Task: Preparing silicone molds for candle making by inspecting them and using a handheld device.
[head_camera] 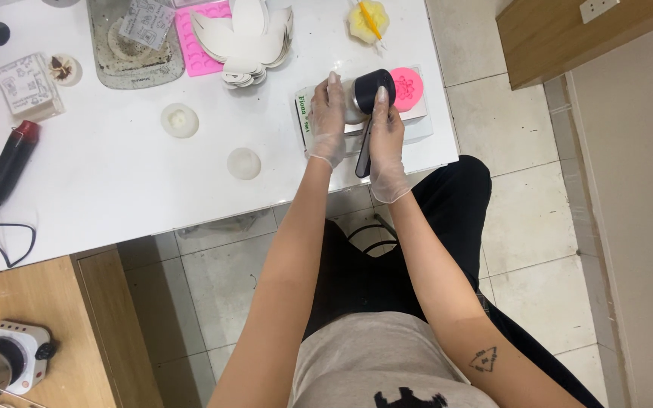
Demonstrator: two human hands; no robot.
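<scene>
Both my hands wear thin clear gloves. My right hand [387, 143] grips the black handle of a small dark metal pot [372, 89], tilted toward a round pink silicone mould [408, 85]. My left hand [328, 121] rests against the pot's left side. The mould sits on a white box [417, 125] at the right end of the white table [115, 181]. What is inside the pot is hidden.
On the table lie two round white discs [180, 120], [244, 163], a black and red heat gun [5, 168] with its cord, a grey tray [136, 45], a pink flat mould [194, 45], stacked white petal shapes [249, 38] and a yellow flower piece [368, 21]. A small electric hotplate [9, 355] stands on a wooden cabinet at the lower left.
</scene>
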